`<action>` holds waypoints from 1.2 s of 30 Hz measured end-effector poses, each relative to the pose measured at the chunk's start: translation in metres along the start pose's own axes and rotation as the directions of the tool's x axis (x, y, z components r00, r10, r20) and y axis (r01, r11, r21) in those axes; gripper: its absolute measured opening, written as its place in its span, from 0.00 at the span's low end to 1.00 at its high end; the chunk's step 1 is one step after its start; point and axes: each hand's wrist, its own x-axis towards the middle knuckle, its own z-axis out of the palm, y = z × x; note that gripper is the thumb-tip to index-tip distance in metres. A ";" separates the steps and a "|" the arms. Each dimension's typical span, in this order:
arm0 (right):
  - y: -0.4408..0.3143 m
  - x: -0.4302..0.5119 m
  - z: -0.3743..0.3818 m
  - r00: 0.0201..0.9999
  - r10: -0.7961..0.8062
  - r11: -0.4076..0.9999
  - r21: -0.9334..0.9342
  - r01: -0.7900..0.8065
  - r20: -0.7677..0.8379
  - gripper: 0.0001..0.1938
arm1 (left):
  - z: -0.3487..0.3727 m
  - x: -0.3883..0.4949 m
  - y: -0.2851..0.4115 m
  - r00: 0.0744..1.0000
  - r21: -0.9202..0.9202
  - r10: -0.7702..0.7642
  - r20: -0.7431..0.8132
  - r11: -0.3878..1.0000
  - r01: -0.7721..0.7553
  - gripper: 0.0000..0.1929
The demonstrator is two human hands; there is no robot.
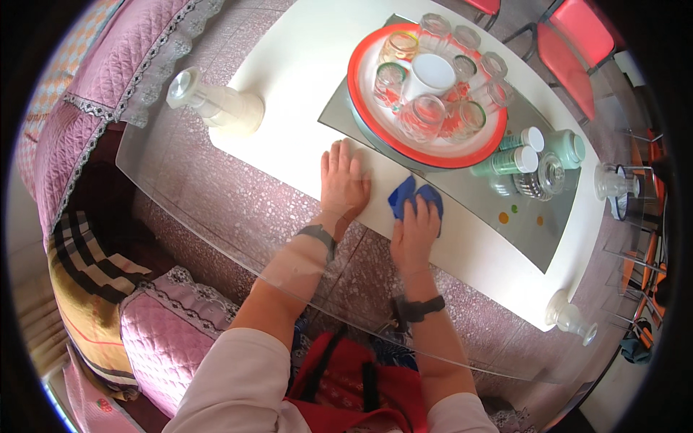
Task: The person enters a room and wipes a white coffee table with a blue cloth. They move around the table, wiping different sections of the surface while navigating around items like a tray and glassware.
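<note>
Both arms reach under the clear tabletop of a glass table (pixel 206 243), above its white lower shelf (pixel 292 70). My right hand (pixel 417 235) presses a folded blue cloth (pixel 403 197) onto the shelf near its front edge, fingers on top of it. To the left, my left hand (pixel 345 184) rests flat on the shelf edge with nothing in it. Just beyond the hands stands a red-rimmed enamel basin or tray (pixel 373 132) with several glass cups (pixel 422 116) and a white mug (pixel 433 73) in it.
Green-labelled bottles (pixel 509 161), a clear glass jar (pixel 544 176) and a pale green jar (pixel 568 149) stand on a grey mat (pixel 547 233). Table legs (pixel 235 111) rise at the shelf's corners. A pink quilted sofa cover (pixel 168 346) lies left; red chairs (pixel 574 65) stand beyond.
</note>
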 end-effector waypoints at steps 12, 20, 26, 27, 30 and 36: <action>-0.065 0.032 0.030 0.886 0.411 0.484 0.772 -0.413 0.216 0.29 | -0.013 -0.004 -0.014 0.993 -0.383 0.084 -0.079 0.917 -0.108 0.26; -0.076 -0.019 0.018 0.810 0.531 0.535 0.643 -0.548 0.248 0.26 | -0.044 -0.028 -0.025 0.863 -0.424 0.437 0.254 0.852 -0.307 0.23; -0.143 -0.076 -0.075 0.736 -0.128 0.812 0.496 -0.307 0.664 0.16 | -0.047 -0.026 -0.072 0.919 -0.267 0.336 0.206 0.923 -0.278 0.20; -0.158 -0.068 -0.092 0.681 -0.259 0.740 0.594 -0.316 0.685 0.15 | -0.052 -0.025 -0.089 0.942 -0.236 0.280 0.184 0.943 -0.235 0.19; -0.195 -0.011 -0.121 0.586 -0.518 0.637 0.738 -0.222 0.623 0.13 | -0.076 -0.019 -0.143 0.994 -0.138 0.072 0.087 0.989 -0.059 0.18; -0.248 0.175 -0.101 0.829 -0.555 0.680 0.612 0.403 0.071 0.08 | -0.100 -0.016 -0.200 0.974 -0.074 -0.179 0.137 0.979 0.191 0.14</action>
